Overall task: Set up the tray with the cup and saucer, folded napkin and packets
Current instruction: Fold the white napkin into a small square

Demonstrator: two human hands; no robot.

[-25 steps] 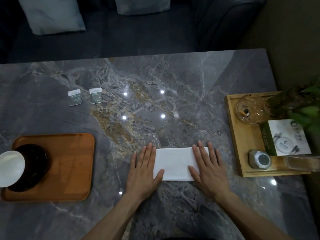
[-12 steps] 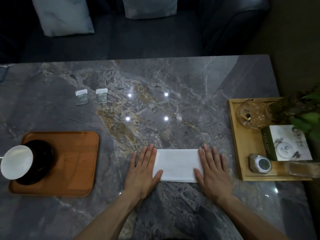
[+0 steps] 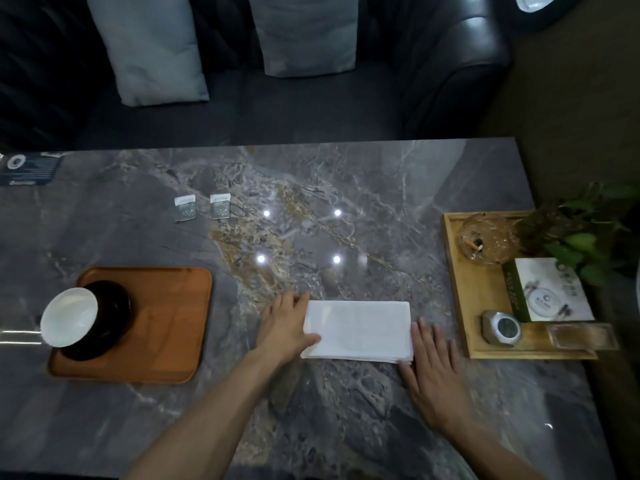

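Flanking folded napkin point(image 3: 358, 330), hands, packets point(image 3: 202, 207) beyond, ashtray tray point(image 3: 460, 289) right

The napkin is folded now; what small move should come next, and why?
Probably lift the folded napkin with the left hand, whose thumb already lies on its edge, and carry it to the brown tray: cup and saucer sit there already.

The scene I look down on is dim, with the sofa point(image 3: 311, 109) beyond nearly black. Four overhead lamps glare as bright white dots on the polished marble table point(image 3: 346, 188), and the white napkin point(image 3: 358, 330) between my hands is the brightest surface. Wide-angle distortion bends the table edges, and detail softens toward the corners.
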